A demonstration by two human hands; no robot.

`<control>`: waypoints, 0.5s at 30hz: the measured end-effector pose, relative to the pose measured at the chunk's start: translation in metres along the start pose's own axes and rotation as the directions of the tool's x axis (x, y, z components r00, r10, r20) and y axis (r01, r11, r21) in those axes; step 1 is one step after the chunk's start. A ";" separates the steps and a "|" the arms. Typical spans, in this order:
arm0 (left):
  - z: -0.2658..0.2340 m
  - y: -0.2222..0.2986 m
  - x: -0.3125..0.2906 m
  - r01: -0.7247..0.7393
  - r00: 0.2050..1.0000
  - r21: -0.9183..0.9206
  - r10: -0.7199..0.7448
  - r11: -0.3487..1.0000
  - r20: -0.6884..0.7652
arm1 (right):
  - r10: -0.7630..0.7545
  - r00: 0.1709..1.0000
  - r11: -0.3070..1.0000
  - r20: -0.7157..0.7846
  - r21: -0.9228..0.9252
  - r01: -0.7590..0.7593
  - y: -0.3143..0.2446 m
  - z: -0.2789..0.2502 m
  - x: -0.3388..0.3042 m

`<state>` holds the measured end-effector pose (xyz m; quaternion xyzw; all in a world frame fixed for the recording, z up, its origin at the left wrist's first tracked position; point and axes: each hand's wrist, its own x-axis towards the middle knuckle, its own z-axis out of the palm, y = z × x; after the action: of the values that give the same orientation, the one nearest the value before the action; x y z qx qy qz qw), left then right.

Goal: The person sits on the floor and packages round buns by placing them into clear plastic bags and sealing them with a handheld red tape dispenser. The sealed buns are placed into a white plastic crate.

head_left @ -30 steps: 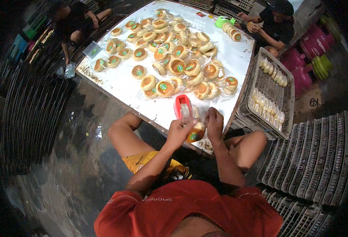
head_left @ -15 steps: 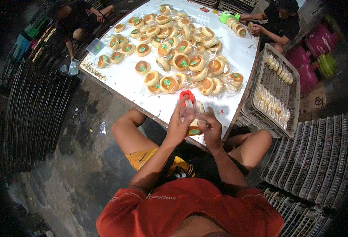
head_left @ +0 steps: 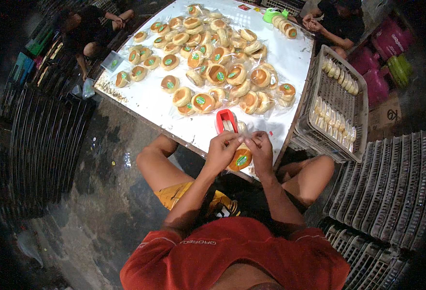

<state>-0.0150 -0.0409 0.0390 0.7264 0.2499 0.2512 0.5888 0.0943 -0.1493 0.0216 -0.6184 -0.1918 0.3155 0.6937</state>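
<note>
At the near edge of the table my left hand (head_left: pixel 222 151) and my right hand (head_left: pixel 262 153) meet, fingertips pinched on the clear plastic wrapper of a round bun. This bun (head_left: pixel 240 160), brown on top with a green label, hangs between my hands, its brown face toward me. Just beyond my left hand stands a red tape dispenser (head_left: pixel 226 116), its front partly hidden by my fingers. Another pale bun or wrapper shows behind my fingertips, too covered to make out. Farther off spreads a loose pile of wrapped buns (head_left: pixel 216 73), many with green labels.
A grey plastic crate (head_left: pixel 362 116) with two rows of wrapped buns stands right of the white table (head_left: pixel 174 128). At the far right, a row of buns (head_left: pixel 284 26) lies by a green dispenser (head_left: pixel 272 14). Two people sit beyond; stacked crates (head_left: pixel 382 188) flank me.
My hands have drawn closer together, fingertips now pinching the wrapper above the bun. The bun's brown face has turned into fuller view. The far-right person's hands have moved away from the row of buns.
</note>
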 end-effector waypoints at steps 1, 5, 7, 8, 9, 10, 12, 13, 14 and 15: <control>0.003 -0.001 0.000 0.042 0.999 -0.067 -0.044 0.997 -0.029 | -0.067 0.997 0.998 -0.036 -0.006 0.067 0.005 -0.001 0.001; 0.008 0.009 -0.001 0.203 0.977 -0.172 -0.210 0.964 -0.026 | -0.171 0.985 0.982 -0.027 0.078 0.172 0.026 -0.006 0.004; 0.006 0.004 -0.005 0.210 0.974 -0.187 -0.222 0.960 -0.047 | -0.085 0.994 0.996 -0.072 0.029 0.087 -0.006 0.008 -0.003; 0.006 0.003 -0.005 0.154 0.983 -0.146 -0.166 0.977 -0.075 | -0.168 0.986 0.979 -0.012 -0.121 0.166 -0.007 0.007 -0.001; 0.007 0.002 -0.006 0.098 0.989 -0.105 -0.109 0.990 -0.100 | -0.241 0.969 0.932 0.058 -0.263 0.248 -0.009 0.002 0.002; 0.008 0.001 -0.006 0.043 0.991 -0.062 -0.050 0.997 -0.123 | -0.300 0.944 0.858 0.139 -0.392 0.331 -0.011 -0.003 0.005; 0.011 0.000 -0.006 0.060 0.984 -0.249 -0.099 0.967 -0.145 | -0.208 0.955 0.866 0.214 -0.413 0.281 -0.013 -0.016 0.012; 0.011 0.000 -0.007 0.067 0.980 -0.339 -0.126 0.938 -0.153 | -0.159 0.955 0.869 0.249 -0.425 0.255 -0.013 -0.018 0.014; 0.008 0.000 -0.006 0.105 0.983 -0.329 -0.147 0.939 -0.105 | -0.086 0.972 0.952 0.219 -0.269 0.145 -0.012 -0.016 0.018; 0.005 0.004 -0.001 0.139 0.985 -0.320 -0.166 0.937 -0.056 | -0.010 0.980 0.994 0.200 -0.106 0.032 -0.009 -0.017 0.023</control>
<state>-0.0123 -0.0462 0.0421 0.5906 0.2860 0.2709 0.7042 0.1242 -0.1464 0.0251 -0.6184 -0.2838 0.3576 0.6396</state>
